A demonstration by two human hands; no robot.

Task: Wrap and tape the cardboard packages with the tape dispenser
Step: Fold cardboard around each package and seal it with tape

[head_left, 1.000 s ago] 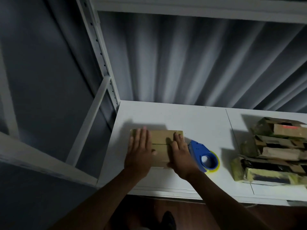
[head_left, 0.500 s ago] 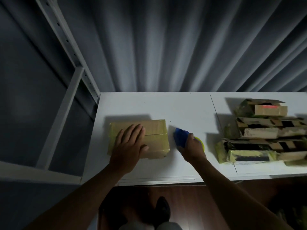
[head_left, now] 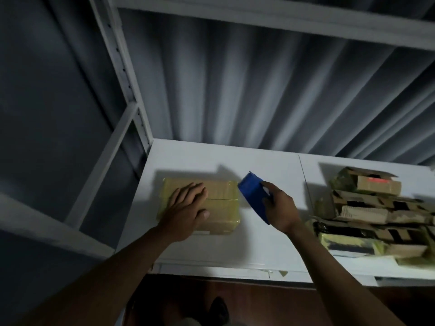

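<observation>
Left hand: our left hand [head_left: 188, 208] lies flat on top of the tan rectangular cardboard package [head_left: 219, 203], fingers straight and close together, thumb spread to the right, pressing down rather than grasping.
Right hand: our right hand [head_left: 281, 208] is curled round the blue plastic tape dispenser [head_left: 253, 196], gripping it from its right side.
Tape dispenser: we hold it lifted off the surface and tilted, its upper end pointing up and left, just beside the package's right edge; we cannot tell whether it touches the package.
Package: it lies flat on the left part of the white table [head_left: 263, 165], wrapped in glossy clear tape, with a seam line running across its top from left to right.
Other packages: a pile of torn, taped cardboard pieces with yellow-green wrap [head_left: 367, 215] sits on the right part of the table, well apart from the package under our left hand.
Surroundings: a white metal shelf frame [head_left: 122, 64] rises at the table's left rear corner, and grey pleated curtains [head_left: 259, 90] hang behind.
</observation>
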